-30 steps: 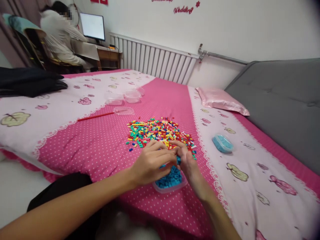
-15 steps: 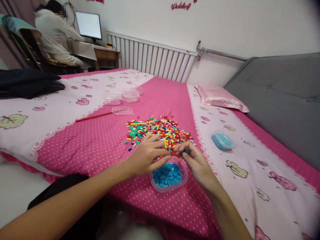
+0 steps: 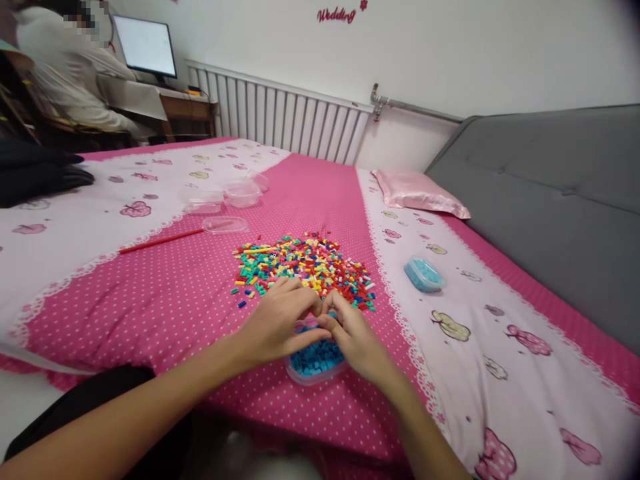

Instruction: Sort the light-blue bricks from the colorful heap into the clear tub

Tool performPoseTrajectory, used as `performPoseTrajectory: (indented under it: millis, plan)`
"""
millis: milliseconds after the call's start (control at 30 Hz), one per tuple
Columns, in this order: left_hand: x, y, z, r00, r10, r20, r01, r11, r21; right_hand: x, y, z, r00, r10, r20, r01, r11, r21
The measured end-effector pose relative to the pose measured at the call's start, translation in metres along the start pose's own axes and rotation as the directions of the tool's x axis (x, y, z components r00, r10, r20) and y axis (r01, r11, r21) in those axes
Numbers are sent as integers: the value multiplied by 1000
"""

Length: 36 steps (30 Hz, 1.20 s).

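Both hands meet over a clear plastic tub (image 3: 306,381) of small blue building bricks (image 3: 316,359). My right hand (image 3: 356,337) is closed, thumb and fingers pinched round small blue bricks (image 3: 332,313) that show only in part. Against its fingertips rests my left hand (image 3: 280,317), its fingers bent and its thumb stretched apart below them; I see nothing held in it. Just beyond the hands spreads a loose heap of mixed bricks (image 3: 300,260) in red, yellow, green, blue and white.
On the right of the bed (image 3: 330,187) lies a closed tub of blue bricks (image 3: 424,275). Empty clear containers (image 3: 243,193), a lid (image 3: 225,225) and a red stick (image 3: 163,240) lie at the left. A pink pillow (image 3: 420,192) is further back. Another person (image 3: 65,67) sits by a monitor (image 3: 145,45).
My right hand has moved left and in, so its fingertips now meet my left hand over the tub. The view has turned slightly to the right.
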<state>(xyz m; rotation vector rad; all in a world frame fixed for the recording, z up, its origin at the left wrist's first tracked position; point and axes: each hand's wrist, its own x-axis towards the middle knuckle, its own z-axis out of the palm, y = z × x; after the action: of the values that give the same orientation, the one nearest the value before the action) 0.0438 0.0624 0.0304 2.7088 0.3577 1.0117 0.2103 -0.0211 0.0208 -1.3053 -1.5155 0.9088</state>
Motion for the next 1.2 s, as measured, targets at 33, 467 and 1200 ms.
performPoseTrajectory:
  millis: [33, 467, 1200]
  plan:
    - [0, -1, 0, 1000, 14, -5, -14, 1000, -3, 0, 0, 0, 1000, 4, 9, -4, 1000, 21]
    - [3, -3, -15, 978, 198, -66, -195, 980, 48, 0, -3, -9, 991, -61, -116, 55, 997, -54]
    - [0, -9, 2, 969, 244, -47, -218, 927, 306, 2, 2, -9, 996, -53, -65, 53, 999, -5]
